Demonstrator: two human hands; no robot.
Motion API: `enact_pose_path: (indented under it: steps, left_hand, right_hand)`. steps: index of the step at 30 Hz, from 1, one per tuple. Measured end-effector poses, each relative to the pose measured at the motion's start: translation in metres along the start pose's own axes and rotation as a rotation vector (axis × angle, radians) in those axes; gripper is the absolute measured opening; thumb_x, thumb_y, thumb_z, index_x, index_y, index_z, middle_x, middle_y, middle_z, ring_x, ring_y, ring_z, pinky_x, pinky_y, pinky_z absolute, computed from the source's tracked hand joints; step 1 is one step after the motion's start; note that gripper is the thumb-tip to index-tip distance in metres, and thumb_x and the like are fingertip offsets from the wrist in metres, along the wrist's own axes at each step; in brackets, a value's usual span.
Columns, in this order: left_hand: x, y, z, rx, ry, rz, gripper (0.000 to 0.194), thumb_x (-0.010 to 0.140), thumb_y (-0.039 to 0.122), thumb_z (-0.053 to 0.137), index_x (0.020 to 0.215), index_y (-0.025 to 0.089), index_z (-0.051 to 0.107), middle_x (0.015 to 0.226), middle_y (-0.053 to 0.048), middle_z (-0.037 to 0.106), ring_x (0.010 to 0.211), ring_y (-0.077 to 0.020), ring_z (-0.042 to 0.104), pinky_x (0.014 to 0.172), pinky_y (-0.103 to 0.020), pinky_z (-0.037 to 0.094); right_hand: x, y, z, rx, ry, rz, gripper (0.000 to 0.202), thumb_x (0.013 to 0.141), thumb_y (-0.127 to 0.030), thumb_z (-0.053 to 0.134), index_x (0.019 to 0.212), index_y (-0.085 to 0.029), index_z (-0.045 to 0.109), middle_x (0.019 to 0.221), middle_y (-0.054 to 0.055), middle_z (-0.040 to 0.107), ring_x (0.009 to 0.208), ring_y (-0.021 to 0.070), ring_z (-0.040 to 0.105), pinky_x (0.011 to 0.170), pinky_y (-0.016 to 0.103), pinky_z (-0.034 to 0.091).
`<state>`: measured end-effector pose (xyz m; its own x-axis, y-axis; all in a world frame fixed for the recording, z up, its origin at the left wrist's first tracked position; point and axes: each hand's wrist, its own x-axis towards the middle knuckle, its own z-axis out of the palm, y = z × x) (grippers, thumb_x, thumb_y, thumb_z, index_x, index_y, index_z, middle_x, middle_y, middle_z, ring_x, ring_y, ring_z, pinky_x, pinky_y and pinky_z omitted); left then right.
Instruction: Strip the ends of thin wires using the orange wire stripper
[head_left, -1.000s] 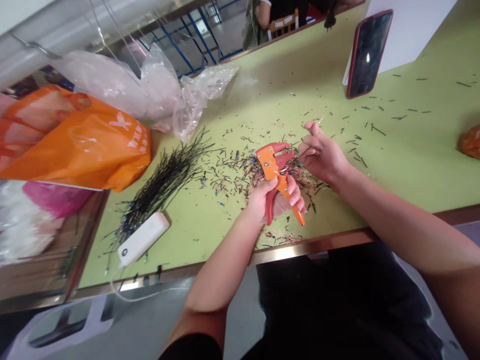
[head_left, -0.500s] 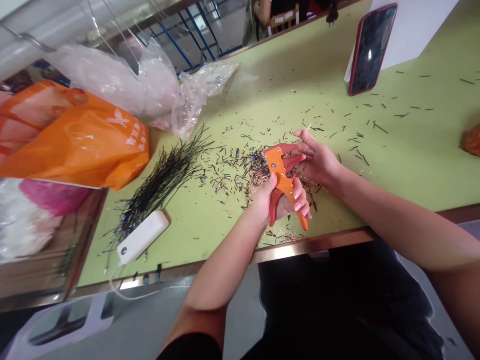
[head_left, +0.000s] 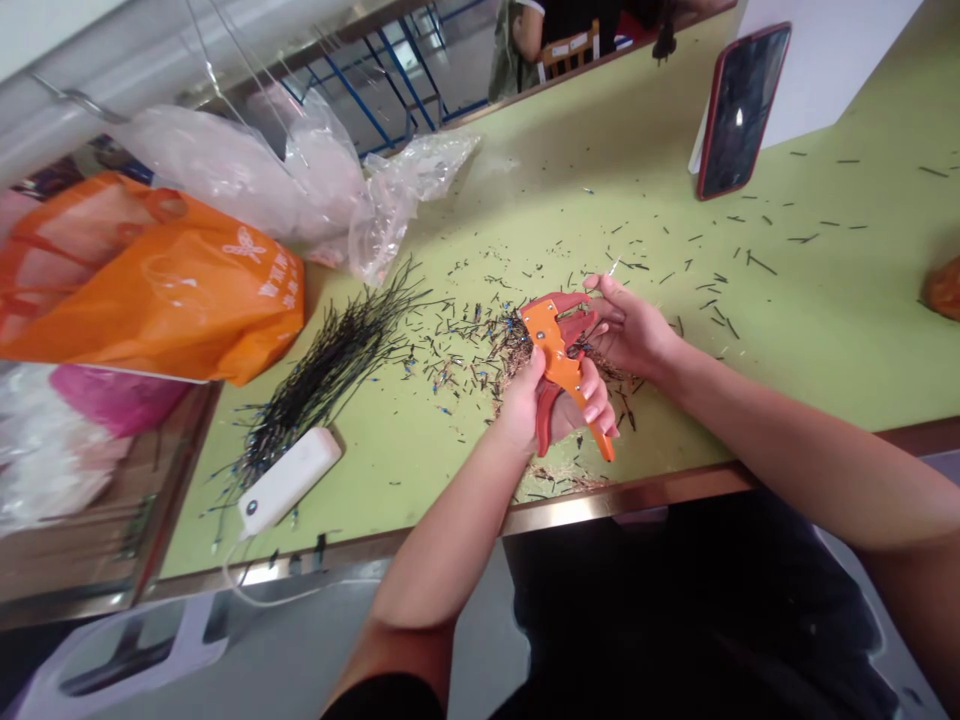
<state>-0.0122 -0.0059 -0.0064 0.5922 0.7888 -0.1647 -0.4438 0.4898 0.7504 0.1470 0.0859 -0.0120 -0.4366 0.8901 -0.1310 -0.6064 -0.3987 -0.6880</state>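
Note:
An orange and red hand tool (head_left: 553, 340), which looks like a wire stripper, is in my left hand (head_left: 528, 405), its fingers wrapped round the handles. Beside the tool's red jaws is my right hand (head_left: 632, 325), thumb and fingertips pressed together. A thin pale-tipped piece (head_left: 614, 267) sticks up at those fingertips; the rest of it is hidden. Under the hands lies a heap of short wire bits and copper strands (head_left: 516, 360). To the left, a bundle of long black wires (head_left: 322, 365) rests on the green table (head_left: 420, 460).
A white power bank (head_left: 291, 480) with a cable lies by the wires. An orange bag (head_left: 187, 290) and clear plastic bags (head_left: 315, 180) fill the left. A phone (head_left: 742, 110) leans on a white box (head_left: 832, 80). Black scraps are scattered rightwards. A person (head_left: 528, 30) sits beyond the table.
My right hand has shifted slightly towards the tool's jaws, and its fingers have drawn closer together. My left hand still holds the tool. The view has tilted slightly.

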Motion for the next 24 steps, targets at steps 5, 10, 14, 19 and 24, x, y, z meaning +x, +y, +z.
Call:
enact_pose_path:
  steps: [5, 10, 14, 19, 24]
  left_hand:
    - [-0.0004, -0.0033, -0.0001, -0.073, -0.004, -0.012, 0.069, 0.084, 0.089, 0.061, 0.072, 0.022, 0.054, 0.060, 0.001, 0.052, 0.056, -0.0185, 0.059, 0.066, -0.039, 0.059]
    - [0.0005, -0.0040, -0.0012, -0.074, 0.014, -0.009, 0.069, 0.093, 0.087, 0.053, 0.070, 0.022, 0.053, 0.055, 0.002, 0.049, 0.052, -0.0164, 0.056, 0.064, -0.037, 0.058]
    - [0.0025, -0.0040, -0.0015, -0.071, 0.022, 0.021, 0.069, 0.090, 0.087, 0.058, 0.069, 0.022, 0.053, 0.053, 0.005, 0.045, 0.046, -0.0137, 0.049, 0.056, -0.033, 0.055]
    - [0.0059, -0.0027, -0.0024, -0.068, -0.005, 0.031, 0.075, 0.085, 0.094, 0.056, 0.066, 0.022, 0.053, 0.049, 0.005, 0.044, 0.042, -0.0127, 0.047, 0.052, -0.032, 0.053]
    - [0.0066, -0.0026, -0.0015, -0.044, 0.000, 0.028, 0.076, 0.076, 0.097, 0.065, 0.064, 0.022, 0.052, 0.048, 0.006, 0.042, 0.040, -0.0123, 0.045, 0.050, -0.032, 0.053]
  right_hand:
    - [-0.0001, 0.0034, -0.0013, -0.013, -0.003, 0.021, 0.027, 0.102, -0.050, 0.071, 0.097, -0.025, 0.066, 0.060, -0.010, 0.021, 0.052, 0.0121, 0.025, 0.053, 0.024, 0.036]
    - [-0.0001, 0.0053, -0.0014, -0.054, 0.011, 0.033, 0.025, 0.105, -0.048, 0.065, 0.094, -0.025, 0.066, 0.062, -0.007, 0.025, 0.055, 0.0145, 0.027, 0.057, 0.028, 0.037]
    - [-0.0005, 0.0059, -0.0011, -0.084, 0.012, 0.019, 0.025, 0.104, -0.050, 0.066, 0.094, -0.026, 0.066, 0.064, -0.007, 0.022, 0.057, 0.0154, 0.024, 0.059, 0.030, 0.036]
    - [0.0000, 0.0075, -0.0022, -0.073, 0.000, 0.007, 0.025, 0.102, -0.049, 0.069, 0.096, -0.025, 0.067, 0.064, -0.008, 0.019, 0.057, 0.0147, 0.021, 0.059, 0.030, 0.035]
    - [0.0009, 0.0104, -0.0037, -0.152, 0.021, 0.000, 0.035, 0.098, -0.061, 0.071, 0.095, -0.027, 0.064, 0.063, -0.007, 0.026, 0.056, 0.0145, 0.031, 0.061, 0.031, 0.041]
